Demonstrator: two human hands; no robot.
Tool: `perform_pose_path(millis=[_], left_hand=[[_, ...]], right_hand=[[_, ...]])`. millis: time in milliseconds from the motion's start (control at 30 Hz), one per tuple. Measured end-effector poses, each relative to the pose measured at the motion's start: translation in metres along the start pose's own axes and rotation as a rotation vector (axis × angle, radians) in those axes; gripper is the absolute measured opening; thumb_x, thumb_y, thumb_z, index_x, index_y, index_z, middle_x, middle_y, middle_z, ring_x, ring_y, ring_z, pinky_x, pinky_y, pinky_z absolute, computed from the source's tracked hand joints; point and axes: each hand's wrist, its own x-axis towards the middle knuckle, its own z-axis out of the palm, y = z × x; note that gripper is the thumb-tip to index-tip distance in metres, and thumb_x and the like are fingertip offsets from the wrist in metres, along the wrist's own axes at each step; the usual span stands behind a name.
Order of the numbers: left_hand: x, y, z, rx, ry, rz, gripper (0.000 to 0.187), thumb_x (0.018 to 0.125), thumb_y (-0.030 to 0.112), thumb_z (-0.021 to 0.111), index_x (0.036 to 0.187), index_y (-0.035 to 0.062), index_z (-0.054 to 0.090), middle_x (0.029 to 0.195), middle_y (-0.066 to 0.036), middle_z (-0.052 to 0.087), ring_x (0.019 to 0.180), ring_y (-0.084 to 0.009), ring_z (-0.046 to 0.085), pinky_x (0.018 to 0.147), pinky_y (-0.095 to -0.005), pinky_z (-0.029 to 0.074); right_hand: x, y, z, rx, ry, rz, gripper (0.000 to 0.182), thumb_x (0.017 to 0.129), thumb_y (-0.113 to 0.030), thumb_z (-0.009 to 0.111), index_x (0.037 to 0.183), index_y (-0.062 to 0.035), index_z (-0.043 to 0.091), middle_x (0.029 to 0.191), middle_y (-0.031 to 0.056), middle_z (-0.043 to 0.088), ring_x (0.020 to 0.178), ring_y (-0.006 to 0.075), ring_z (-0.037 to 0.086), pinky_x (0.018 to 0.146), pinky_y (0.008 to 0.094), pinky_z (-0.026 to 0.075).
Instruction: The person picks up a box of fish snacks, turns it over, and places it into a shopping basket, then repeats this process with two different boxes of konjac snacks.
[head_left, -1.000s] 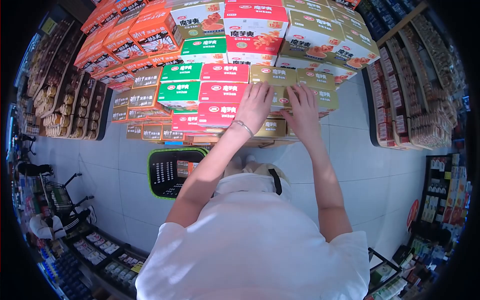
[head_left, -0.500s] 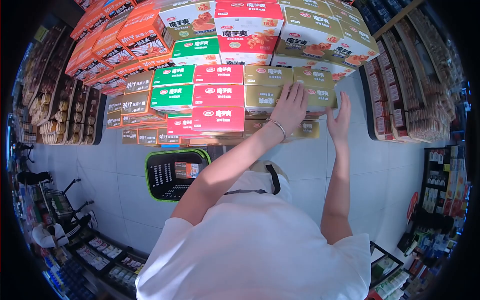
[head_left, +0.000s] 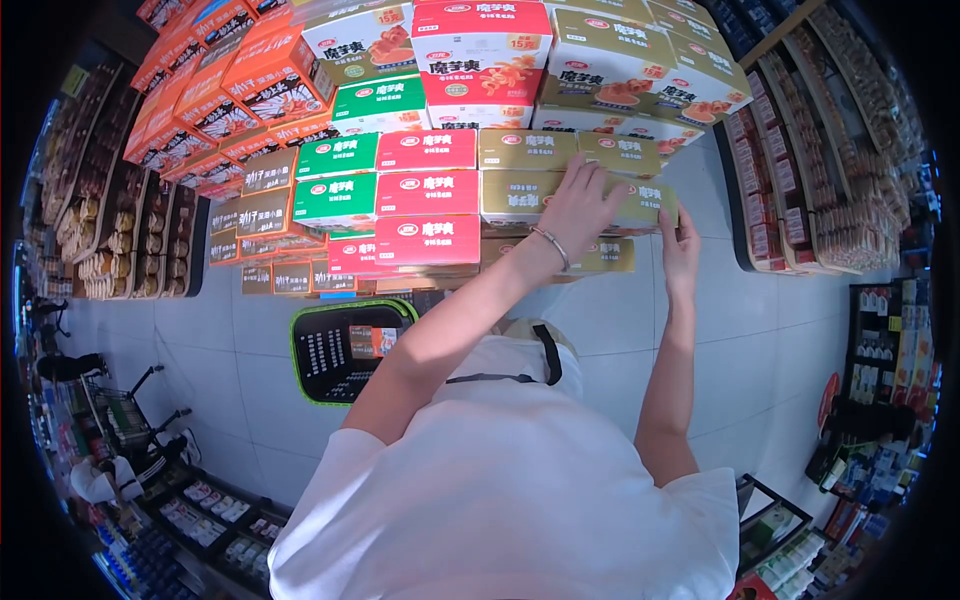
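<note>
A front row of gold snack boxes [head_left: 512, 196] is stacked on the right part of the display, below more gold boxes. My left hand [head_left: 578, 205], with a bracelet at the wrist, lies across the tops of the gold boxes, fingers stretched out and slightly spread. My right hand [head_left: 680, 240] is at the right end of the end gold box [head_left: 640, 202], its fingers bent around that corner. The undersides of the fingers are hidden. Red boxes [head_left: 427, 195] and green boxes [head_left: 336, 198] stand left of the gold ones.
A black shopping basket with a green rim [head_left: 296, 350] is below the display, with a few small packs inside. Orange boxes [head_left: 275, 75] are piled at upper left. Stocked shelves [head_left: 800, 170] line both sides. A person [head_left: 100, 480] is beside a cart [head_left: 122, 415] at lower left.
My right hand's outstretched fingers have bent in onto the end gold box. That front gold row looks turned or shifted slightly under my left hand. The view has shifted a little.
</note>
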Motion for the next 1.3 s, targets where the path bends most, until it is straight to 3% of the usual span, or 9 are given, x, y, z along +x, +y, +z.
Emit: perform_pose_path(millis=[333, 500, 600, 633, 800, 933, 1133, 1167, 1300], left_hand=[[0.008, 0.023, -0.103, -0.845, -0.049, -0.211, 0.054, 0.068, 0.011, 0.070, 0.116, 0.0102, 0.047, 0.114, -0.011, 0.049, 0.108, -0.0268, 0.049, 0.093, -0.0428, 0.043], [-0.005, -0.013, -0.142, -1.221, 0.247, -0.514, 0.041, 0.079, 0.006, 0.063, 0.116, 0.0022, 0.046, 0.115, -0.012, 0.054, 0.094, -0.0139, 0.058, 0.085, -0.0307, 0.049], [-0.018, -0.042, -0.160, -1.346, 0.373, -0.533, 0.042, 0.075, 0.006, 0.069, 0.112, 0.0013, 0.048, 0.107, -0.012, 0.057, 0.088, -0.0129, 0.059, 0.076, -0.0255, 0.051], [-0.023, -0.052, -0.164, -1.292, 0.410, -0.555, 0.040, 0.075, 0.006, 0.069, 0.110, 0.0005, 0.049, 0.105, -0.013, 0.058, 0.086, -0.0124, 0.060, 0.074, -0.0247, 0.051], [-0.048, -0.082, -0.186, -1.100, 0.495, -0.694, 0.033, 0.083, 0.018, 0.064, 0.109, -0.0002, 0.054, 0.107, -0.014, 0.058, 0.089, -0.0139, 0.059, 0.076, -0.0256, 0.048], [-0.079, -0.094, -0.196, -1.325, 0.605, -0.755, 0.053, 0.093, 0.041, 0.040, 0.122, -0.0040, 0.044, 0.120, -0.015, 0.052, 0.107, -0.0215, 0.052, 0.092, -0.0323, 0.041], [-0.112, -0.080, -0.204, -1.358, 0.658, -1.008, 0.051, 0.095, 0.042, 0.033, 0.124, 0.0027, 0.044, 0.119, -0.007, 0.053, 0.107, -0.0152, 0.052, 0.089, -0.0291, 0.041], [-0.114, -0.082, -0.202, -1.389, 0.747, -0.992, 0.047, 0.095, 0.040, 0.034, 0.124, 0.0047, 0.045, 0.116, -0.006, 0.055, 0.104, -0.0138, 0.053, 0.087, -0.0279, 0.042], [-0.129, -0.090, -0.205, -1.326, 0.860, -1.012, 0.041, 0.096, 0.034, 0.034, 0.122, 0.0051, 0.046, 0.116, -0.005, 0.054, 0.104, -0.0141, 0.053, 0.087, -0.0279, 0.043]], right_hand=[[-0.048, -0.090, -0.023, 0.028, 0.191, -0.012, 0.038, 0.092, -0.024, 0.050, 0.116, 0.0040, 0.053, 0.103, 0.0071, 0.060, 0.093, 0.0107, 0.051, 0.086, 0.0249, 0.037], [-0.046, -0.090, 0.007, 0.157, -0.042, -0.214, 0.043, 0.094, -0.026, 0.043, 0.122, 0.0057, 0.047, 0.122, 0.0130, 0.049, 0.109, 0.0156, 0.045, 0.094, 0.0280, 0.033], [-0.049, -0.093, 0.055, 0.497, -0.317, -0.217, 0.060, 0.092, -0.037, 0.042, 0.134, 0.0027, 0.027, 0.131, 0.0145, 0.039, 0.116, 0.0199, 0.044, 0.096, 0.0312, 0.036], [-0.052, -0.094, 0.072, 0.568, -0.382, -0.183, 0.066, 0.091, -0.044, 0.041, 0.136, -0.0001, 0.020, 0.129, 0.0149, 0.040, 0.114, 0.0213, 0.048, 0.093, 0.0322, 0.042], [-0.044, -0.103, 0.143, 0.769, -0.431, 0.071, 0.065, 0.088, -0.029, 0.044, 0.140, -0.0001, 0.016, 0.137, 0.0128, 0.031, 0.122, 0.0177, 0.036, 0.100, 0.0309, 0.032], [-0.040, -0.121, 0.175, 0.915, -0.497, 0.170, 0.063, 0.087, -0.026, 0.044, 0.140, -0.0017, 0.018, 0.136, 0.0118, 0.034, 0.122, 0.0170, 0.037, 0.098, 0.0302, 0.034], [-0.035, -0.126, 0.224, 0.844, -0.530, 0.039, 0.048, 0.095, -0.035, 0.033, 0.134, -0.0070, 0.030, 0.127, 0.0066, 0.044, 0.117, 0.0154, 0.043, 0.097, 0.0317, 0.037], [-0.033, -0.126, 0.228, 0.815, -0.635, -0.012, 0.056, 0.097, -0.037, 0.026, 0.140, -0.0026, 0.020, 0.143, 0.0087, 0.026, 0.129, 0.0172, 0.026, 0.105, 0.0299, 0.021], [-0.044, -0.148, 0.238, 0.722, -0.658, -0.170, 0.054, 0.098, -0.035, 0.023, 0.140, -0.0012, 0.018, 0.144, 0.0094, 0.023, 0.130, 0.0167, 0.024, 0.106, 0.0286, 0.020]])
